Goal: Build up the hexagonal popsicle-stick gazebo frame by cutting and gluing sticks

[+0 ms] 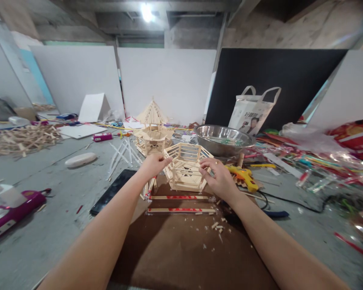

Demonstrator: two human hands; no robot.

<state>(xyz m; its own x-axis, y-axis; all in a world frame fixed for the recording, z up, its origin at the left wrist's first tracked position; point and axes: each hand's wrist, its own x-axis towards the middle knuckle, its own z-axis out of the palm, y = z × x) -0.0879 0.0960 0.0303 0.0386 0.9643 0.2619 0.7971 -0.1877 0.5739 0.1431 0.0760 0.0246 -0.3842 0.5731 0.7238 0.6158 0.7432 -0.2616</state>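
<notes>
A hexagonal frame built of pale wooden sticks [187, 184], with a low railing, stands at the back of a brown board. My left hand [153, 166] is at its left side, thumb and fingers closed at the edge. On the opposite side my right hand [219, 177] has its fingers curled round the right edge. Just behind the left hand rises a stick pavilion [153, 121] with a pointed roof. Two paper-wrapped chopstick packets [181, 210] lie crosswise in front of the frame.
A steel basin [225, 141] sits behind my right hand, with a yellow glue gun [243, 177] and its black cable nearby. Left are a dark phone [113, 191], a white oval object [80, 160], a purple power strip [15, 213] and a stick pile [24, 139]. Coloured wrappers [293, 155] litter the right.
</notes>
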